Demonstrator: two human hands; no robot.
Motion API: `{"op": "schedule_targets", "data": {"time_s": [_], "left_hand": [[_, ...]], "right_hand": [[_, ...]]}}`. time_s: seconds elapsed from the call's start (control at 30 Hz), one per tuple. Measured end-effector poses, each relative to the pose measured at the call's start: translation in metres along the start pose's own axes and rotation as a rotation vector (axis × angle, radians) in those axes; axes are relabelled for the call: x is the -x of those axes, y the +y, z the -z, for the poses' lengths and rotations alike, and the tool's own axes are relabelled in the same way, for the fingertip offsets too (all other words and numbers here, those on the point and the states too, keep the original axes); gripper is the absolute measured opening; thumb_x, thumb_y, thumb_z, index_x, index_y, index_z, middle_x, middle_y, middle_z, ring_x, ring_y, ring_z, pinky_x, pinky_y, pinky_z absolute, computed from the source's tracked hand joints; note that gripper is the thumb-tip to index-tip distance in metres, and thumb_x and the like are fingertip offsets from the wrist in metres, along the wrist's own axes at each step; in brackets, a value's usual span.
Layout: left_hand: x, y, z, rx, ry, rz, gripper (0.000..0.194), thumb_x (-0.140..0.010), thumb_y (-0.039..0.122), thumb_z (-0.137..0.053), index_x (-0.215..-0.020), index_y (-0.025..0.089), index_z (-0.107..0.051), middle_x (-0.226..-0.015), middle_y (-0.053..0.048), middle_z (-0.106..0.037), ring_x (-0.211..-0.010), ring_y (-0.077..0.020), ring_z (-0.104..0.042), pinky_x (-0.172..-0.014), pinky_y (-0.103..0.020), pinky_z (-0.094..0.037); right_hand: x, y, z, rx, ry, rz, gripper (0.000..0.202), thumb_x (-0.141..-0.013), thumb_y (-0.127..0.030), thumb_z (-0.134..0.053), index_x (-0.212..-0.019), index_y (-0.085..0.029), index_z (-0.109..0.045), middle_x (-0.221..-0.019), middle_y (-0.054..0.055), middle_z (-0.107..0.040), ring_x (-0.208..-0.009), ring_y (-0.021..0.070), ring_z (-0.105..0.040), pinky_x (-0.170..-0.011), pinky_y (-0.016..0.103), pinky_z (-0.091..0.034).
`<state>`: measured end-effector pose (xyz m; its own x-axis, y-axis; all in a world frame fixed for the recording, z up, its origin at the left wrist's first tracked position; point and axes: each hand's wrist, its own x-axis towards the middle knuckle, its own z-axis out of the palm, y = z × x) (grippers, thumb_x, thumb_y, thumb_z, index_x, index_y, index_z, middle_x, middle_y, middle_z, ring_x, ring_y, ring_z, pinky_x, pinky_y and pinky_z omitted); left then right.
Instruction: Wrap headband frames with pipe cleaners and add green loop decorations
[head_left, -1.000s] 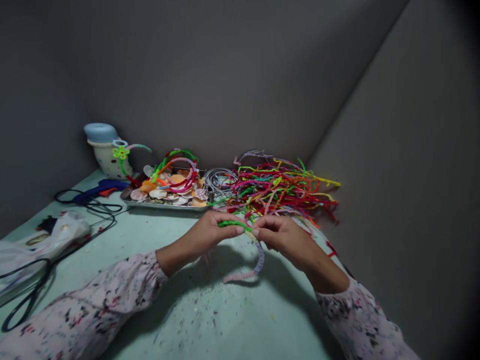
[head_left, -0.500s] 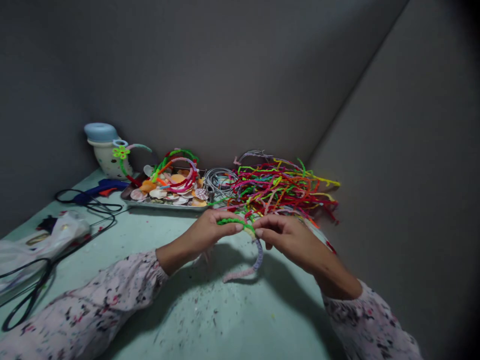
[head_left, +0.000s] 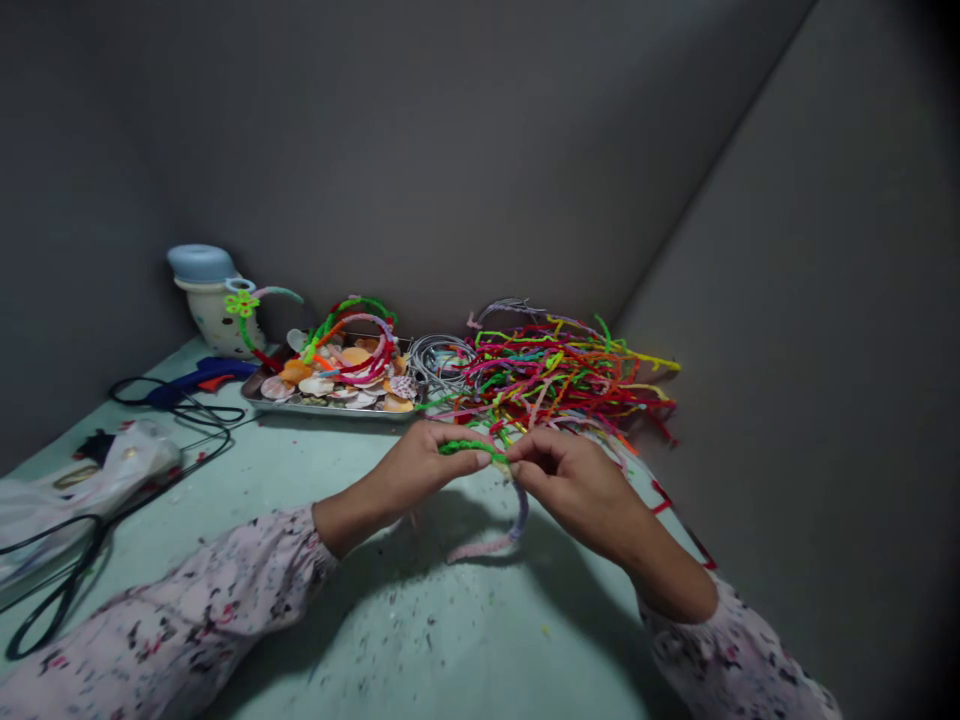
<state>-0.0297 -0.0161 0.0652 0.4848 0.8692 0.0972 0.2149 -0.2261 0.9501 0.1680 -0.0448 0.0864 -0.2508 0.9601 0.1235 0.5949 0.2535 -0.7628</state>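
Note:
Between my two hands is a headband wrapped in fuzzy pipe cleaner [head_left: 520,512], green at the top, then pale yellow, lilac and pink toward its lower end. My left hand [head_left: 409,475] pinches the green part between thumb and fingers. My right hand [head_left: 574,490] has its thumb and forefinger closed on the wrap where green meets yellow. Fingers cover part of the band there. Just beyond my hands lies a tangled heap of coloured pipe cleaners [head_left: 555,372].
A metal tray [head_left: 330,409] holds seashells, with wrapped headbands on top. Grey wire hoops [head_left: 442,362] lie beside it. A lidded cup [head_left: 214,300], a blue glue gun [head_left: 199,378], a black cord [head_left: 94,550] and a plastic bag [head_left: 142,455] are at left.
My right hand has shifted slightly and its fingers have drawn in at the green wrap. More red pipe cleaner shows by the table's right edge. My left hand keeps its pinch.

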Motion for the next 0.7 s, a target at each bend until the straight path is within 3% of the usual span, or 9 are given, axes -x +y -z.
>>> {"op": "schedule_targets", "data": {"time_s": [0.1,0.23,0.3,0.47,0.7], "left_hand": [[0.001,0.001,0.000,0.006,-0.005,0.012,0.022,-0.078,0.031,-0.063,-0.093,0.019,-0.074,-0.088,-0.002,-0.071,-0.083,-0.0182,-0.059,-0.079,-0.029,-0.042],[0.001,0.001,0.002,0.063,0.011,0.058,0.024,-0.078,0.032,-0.064,-0.095,0.020,-0.074,-0.090,-0.002,-0.071,-0.083,-0.0181,-0.058,-0.079,-0.029,-0.041],[0.000,0.001,0.003,0.086,0.031,0.087,0.025,-0.077,0.034,-0.064,-0.095,0.020,-0.074,-0.091,-0.003,-0.071,-0.082,-0.0178,-0.057,-0.077,-0.029,-0.042],[-0.001,0.000,0.003,0.104,0.055,0.128,0.025,-0.075,0.035,-0.065,-0.091,0.019,-0.075,-0.087,-0.003,-0.070,-0.075,-0.0169,-0.055,-0.070,-0.028,-0.041],[-0.001,-0.001,0.003,0.085,0.056,0.107,0.022,-0.076,0.034,-0.065,-0.091,0.022,-0.075,-0.090,-0.002,-0.070,-0.080,-0.0170,-0.056,-0.075,-0.029,-0.040]], "right_hand": [[0.000,-0.003,0.005,0.033,-0.046,0.008,0.013,-0.077,-0.017,-0.056,-0.079,-0.020,-0.069,-0.069,0.001,-0.066,-0.063,0.0148,-0.056,-0.058,0.026,-0.040],[0.001,-0.004,0.017,0.007,-0.184,-0.022,0.021,-0.081,-0.023,-0.057,-0.097,-0.022,-0.070,-0.083,0.003,-0.070,-0.069,0.0173,-0.060,-0.061,0.028,-0.043],[0.002,-0.003,0.019,0.052,-0.146,-0.003,0.022,-0.080,-0.023,-0.059,-0.100,-0.022,-0.069,-0.089,0.004,-0.071,-0.075,0.0188,-0.062,-0.065,0.030,-0.044],[0.003,-0.001,0.014,0.249,-0.011,0.109,0.014,-0.081,-0.019,-0.056,-0.087,-0.022,-0.068,-0.084,0.004,-0.068,-0.075,0.0179,-0.060,-0.066,0.028,-0.041],[0.001,0.000,0.006,0.374,0.008,0.185,0.011,-0.081,-0.014,-0.054,-0.075,-0.019,-0.061,-0.073,0.002,-0.063,-0.068,0.0156,-0.055,-0.062,0.027,-0.036]]}}
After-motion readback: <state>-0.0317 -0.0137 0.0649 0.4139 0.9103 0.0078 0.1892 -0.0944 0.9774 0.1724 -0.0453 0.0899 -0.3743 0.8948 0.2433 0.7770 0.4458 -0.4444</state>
